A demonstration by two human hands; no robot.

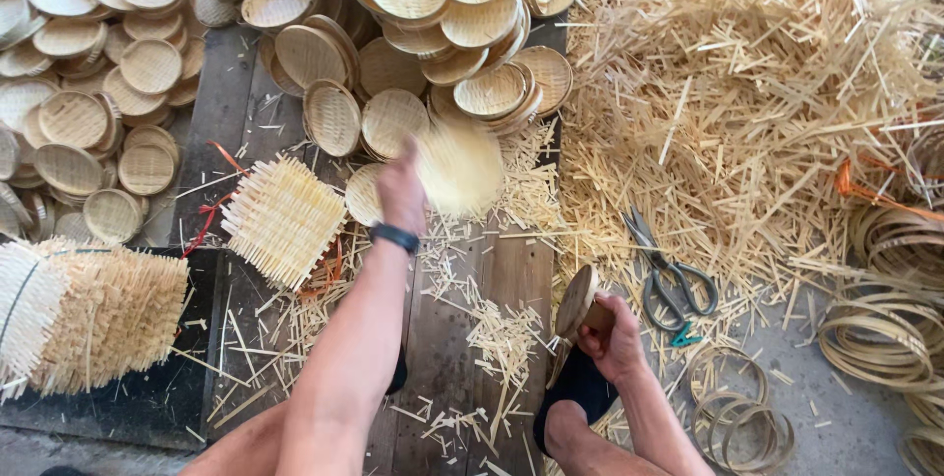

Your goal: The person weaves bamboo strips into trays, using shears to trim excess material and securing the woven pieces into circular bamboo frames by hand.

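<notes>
The small round woven tray (460,167) is blurred in the head view, held up at the end of the outstretched left hand (401,193) over the edge of the pile of finished trays (413,63). The fingers look closed on its near rim, though the blur hides exactly how they pinch. It looks light, thin and fairly stiff, a shallow disc of bamboo strips, so the rim is the natural place to grip; the weave would likely crack if squeezed across the middle. Being round it has no long axis, and its broad face is turned roughly toward the camera.

The right hand (615,338) is curled around a round wooden form (576,301), tilted on edge near the person's foot. Close by lie 1 pair of scissors (671,274), bamboo hoops (733,407) (several loose rings), a square woven mat (283,218) and heaped bamboo offcuts (747,92) over the plank floor (442,338).
</notes>
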